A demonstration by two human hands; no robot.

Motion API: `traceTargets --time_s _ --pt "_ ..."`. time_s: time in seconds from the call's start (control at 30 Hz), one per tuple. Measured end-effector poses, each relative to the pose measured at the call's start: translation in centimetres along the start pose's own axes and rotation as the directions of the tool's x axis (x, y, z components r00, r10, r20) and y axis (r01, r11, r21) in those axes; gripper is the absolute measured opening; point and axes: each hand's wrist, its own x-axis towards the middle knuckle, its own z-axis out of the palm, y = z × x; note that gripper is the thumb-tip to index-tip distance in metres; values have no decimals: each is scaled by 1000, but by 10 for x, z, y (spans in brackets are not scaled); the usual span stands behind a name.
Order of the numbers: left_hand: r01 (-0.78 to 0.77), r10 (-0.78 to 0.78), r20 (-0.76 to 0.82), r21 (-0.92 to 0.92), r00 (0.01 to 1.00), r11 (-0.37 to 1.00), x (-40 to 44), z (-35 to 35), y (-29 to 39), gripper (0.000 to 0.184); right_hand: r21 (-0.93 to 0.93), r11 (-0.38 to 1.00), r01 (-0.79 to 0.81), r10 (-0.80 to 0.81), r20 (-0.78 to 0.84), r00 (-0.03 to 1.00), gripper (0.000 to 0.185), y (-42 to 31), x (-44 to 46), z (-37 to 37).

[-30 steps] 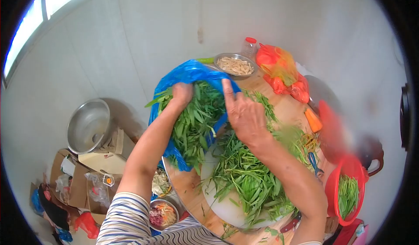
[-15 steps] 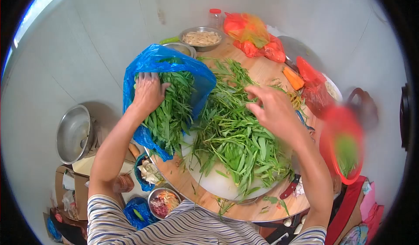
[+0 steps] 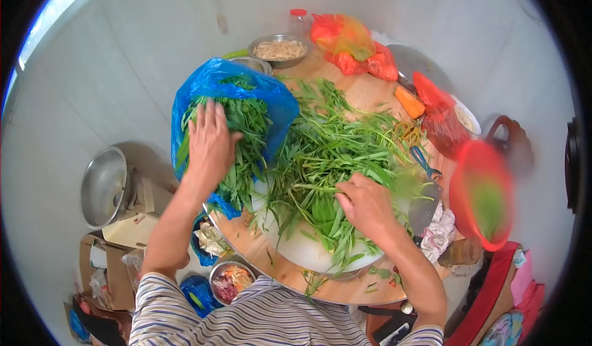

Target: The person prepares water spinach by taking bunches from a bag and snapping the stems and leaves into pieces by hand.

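My left hand (image 3: 211,139) lies with its fingers stretched out on leafy greens (image 3: 250,121) inside a blue plastic bag (image 3: 282,108). The bag's mouth gapes, and it rests on the left side of the round wooden table (image 3: 246,238). A large loose pile of water spinach (image 3: 327,155) with long narrow leaves covers most of a white cutting board (image 3: 302,253). At the pile's front right, my right hand (image 3: 367,207) pinches a water spinach stem (image 3: 316,188) between thumb and fingers; the stem points left. A grey blade (image 3: 425,210) lies partly hidden right of this hand.
Behind the pile stand a bowl of pale strips (image 3: 279,50) and red plastic bags (image 3: 345,37). Carrot pieces (image 3: 409,102) lie at the right. A red basket (image 3: 459,192) with blurred greens is beyond the table's right edge. A metal basin (image 3: 105,189) stands left.
My right hand has come down and toward me, from above the pile to its front right, and now grips a stem. My left hand has spread its fingers on the bagged greens.
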Motion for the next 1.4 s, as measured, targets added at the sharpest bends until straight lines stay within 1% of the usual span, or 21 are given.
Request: traceTargets --time_s 0.03,0.07,0.1,0.13,0.17,0.2,0.23,0.27,0.3,0.37,0.4,0.47,0.5,0.57,0.63,0.77,0.83,1.0,1.07,1.13,1.4 --pt "-83 76 -89 -76 993 994 -16 -12 12 62 138 988 -63 75 -79 994 14 -2 -6 -6" --pt "-85 64 -84 -273 994 958 -31 -27 27 60 275 954 -115 161 -150 976 14 -3 -11 -11" --pt "-83 56 -73 -461 996 883 -46 -37 43 58 271 955 -121 165 -146 975 14 -3 -16 -15" --pt "-99 73 -68 -592 995 800 -61 -39 56 58 416 892 -175 229 -83 970 16 -3 -21 -17" --pt "59 43 118 -745 992 664 -73 -44 72 55 547 804 -231 283 -10 959 18 -4 -27 -17" --pt "68 40 125 -748 991 660 -81 -38 86 55 544 804 -238 284 -1 959 18 -7 -31 -15" --pt "342 18 357 -908 934 243 -88 -27 99 48 614 740 -273 282 85 956 19 -11 -35 -13" --pt "558 105 549 -800 829 -222 -91 -19 109 42 675 670 -310 270 168 948 21 -14 -38 -12" --pt "558 101 550 -798 829 -227 -89 -17 117 42 658 654 -373 258 270 928 23 -17 -40 -14" --pt "648 185 627 -681 757 -342 -81 -13 127 30 648 644 -407 247 328 912 23 -24 -41 -16" --pt "651 186 631 -676 753 -345 -77 -12 126 30 639 630 -442 238 383 893 23 -26 -43 -16" --pt "725 269 675 -614 687 -312 -67 -9 124 20 664 592 -457 255 384 888 22 -23 -48 -11" --pt "742 251 704 -582 665 -333 -65 -11 128 17 689 554 -467 268 384 884 22 -21 -52 -8" --pt "765 289 712 -552 640 -333 -69 -2 127 16 711 512 -481 286 387 877 22 -20 -56 -6" --pt "796 328 729 -504 600 -336 -72 5 127 14 786 327 -524 279 450 849 24 -18 -58 -8" --pt "820 367 738 -455 566 -347 -72 -2 128 14 793 249 -556 224 511 830 28 -13 -62 -8" --pt "857 436 741 -394 510 -333 -69 -3 126 17 789 191 -584 206 549 810 30 -13 -64 -7" --pt "852 399 757 -412 517 -322 -74 8 125 18 805 132 -578 178 554 813 32 -8 -65 -5" --pt "831 376 744 -457 552 -316 -76 11 125 19 800 124 -588 179 565 806 33 -10 -64 -8" --pt "835 370 750 -463 548 -296 -76 10 125 17 773 1 -634 243 615 750 35 -13 -62 -9" --pt "812 341 738 -503 582 -297 -77 3 129 21 784 46 -619 302 580 757 25 -13 -64 4"
